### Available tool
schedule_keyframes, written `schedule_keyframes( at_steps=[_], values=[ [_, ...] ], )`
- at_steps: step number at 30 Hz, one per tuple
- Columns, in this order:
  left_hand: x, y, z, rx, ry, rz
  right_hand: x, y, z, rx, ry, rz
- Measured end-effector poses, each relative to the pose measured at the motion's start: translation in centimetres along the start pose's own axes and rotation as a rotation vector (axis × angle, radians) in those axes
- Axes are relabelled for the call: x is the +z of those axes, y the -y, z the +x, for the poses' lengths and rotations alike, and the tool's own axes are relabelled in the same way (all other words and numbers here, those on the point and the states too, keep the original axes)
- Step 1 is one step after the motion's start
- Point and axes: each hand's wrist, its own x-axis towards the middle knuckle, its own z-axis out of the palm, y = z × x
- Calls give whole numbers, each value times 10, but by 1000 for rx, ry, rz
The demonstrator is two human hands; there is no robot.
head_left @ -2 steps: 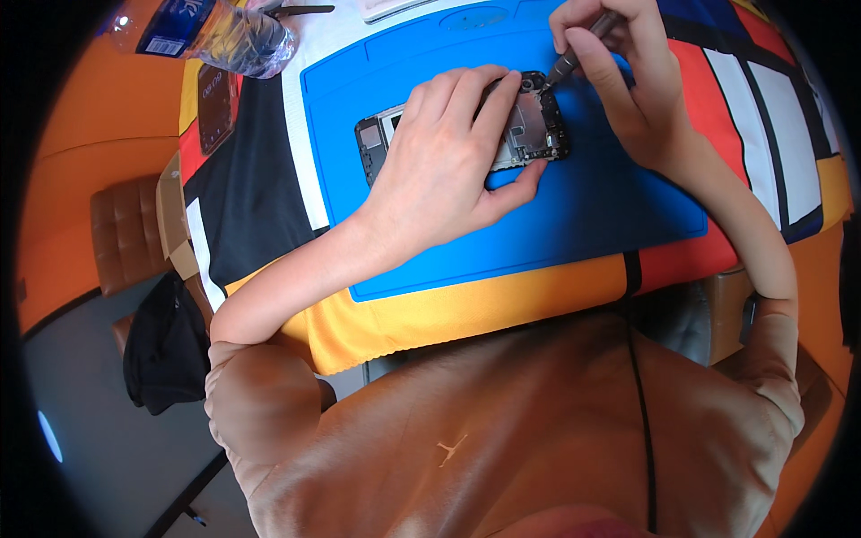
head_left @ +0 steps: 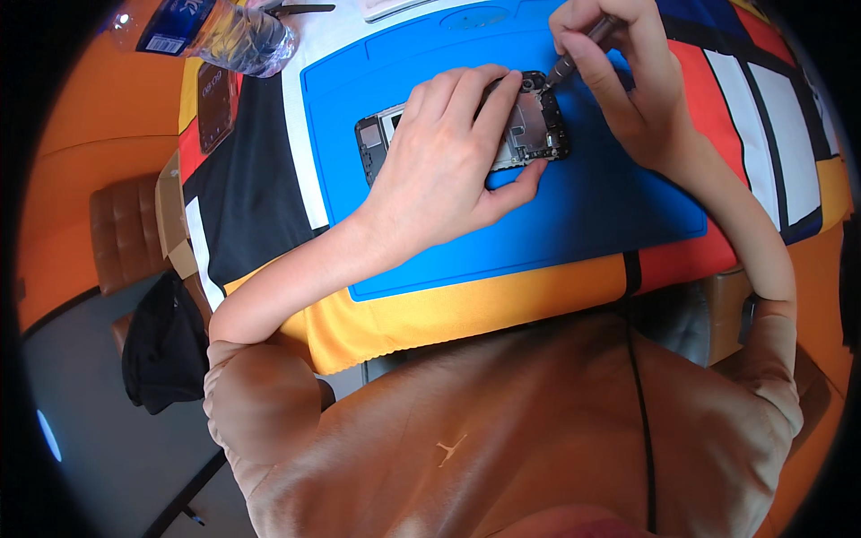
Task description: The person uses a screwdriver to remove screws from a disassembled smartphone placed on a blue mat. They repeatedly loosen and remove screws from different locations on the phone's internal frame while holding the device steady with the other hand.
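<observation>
An opened smartphone (head_left: 531, 130) lies on a blue work mat (head_left: 413, 269), its metal plate and inner parts bare. My left hand (head_left: 453, 143) rests across the phone's middle, its fingers and thumb gripping the long edges and hiding much of it. Between the fingers and thumb of my right hand (head_left: 619, 81) is a slim grey screwdriver (head_left: 565, 67). The driver slants down to the left, and its tip meets the phone near the round camera part at the upper right corner. Whether the tip sits in a screw is too small to tell.
A water bottle (head_left: 242, 40) with a blue label lies at the far left, close to a dark phone (head_left: 216, 108) with a lit screen. A thin dark tool (head_left: 305, 9) and a pale flat object (head_left: 390, 7) are behind the mat. A colour-blocked cloth (head_left: 466, 309) covers the table.
</observation>
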Motion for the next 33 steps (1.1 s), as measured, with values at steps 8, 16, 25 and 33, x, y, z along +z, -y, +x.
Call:
schedule_keyframes(
  at_steps=[8,16,25,33],
  values=[
    [1,1,0,8,-14,-24,-2,7,11,-3,66,-8],
    [0,1,-2,10,-8,-25,-3,11,41,-221,179,-108],
    [2,3,-4,-19,4,-43,-1,0,25,-193,71,-92],
    [2,2,-2,19,-32,-33,3,-3,18,-190,34,-73]
  ],
)
